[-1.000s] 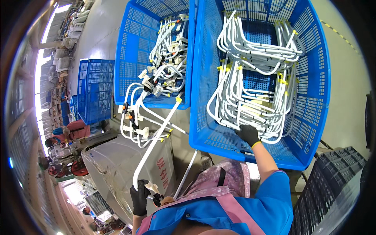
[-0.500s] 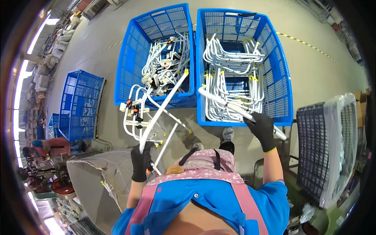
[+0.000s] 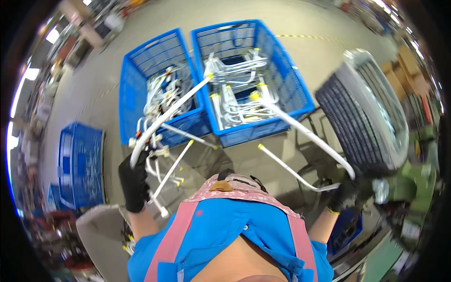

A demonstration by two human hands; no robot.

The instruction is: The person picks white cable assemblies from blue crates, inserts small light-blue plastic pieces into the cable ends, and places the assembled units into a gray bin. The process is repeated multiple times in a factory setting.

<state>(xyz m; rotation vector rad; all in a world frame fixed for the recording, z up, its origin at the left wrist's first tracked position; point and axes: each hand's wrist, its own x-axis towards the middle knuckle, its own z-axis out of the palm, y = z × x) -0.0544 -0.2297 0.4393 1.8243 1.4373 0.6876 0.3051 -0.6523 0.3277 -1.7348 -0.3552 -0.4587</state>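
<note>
Landmark: A blue mesh crate (image 3: pixel 263 128) stood ahead of the person, with nested white tubes (image 3: pixel 235 113) inside it; every place below is told from this crate.
Right hand: The black-gloved right hand (image 3: pixel 345 190), off the crate's near right corner, was closed around the bend of a U-shaped white tube (image 3: pixel 307 133); its exact finger placement was too dark to tell.
Right tube: Its long axis ran from that hand back leftward to the crate. The upper leg's yellow cap showed against the crate's inside, though whether it touched anything could not be told; the lower leg ended short of the near wall.
Left hand: The left hand (image 3: pixel 134 183), also black-gloved, was off the crate's near left corner, gripping a long white tube (image 3: pixel 174 109).
Left tube: It slanted up and rightward, its yellow cap overlapping the crate's left part in view.
Nearer hand: The right hand had the U-shaped tube; the left was well apart from it. Neither was clearly nearer the crate.
Fitted tubes: Bent tubes with pale fittings (image 3: pixel 162 151) showed beyond the left hand; whether it held them too was unclear.
Second crate: Another blue crate (image 3: pixel 129 103) stood just left of the landmark.
</note>
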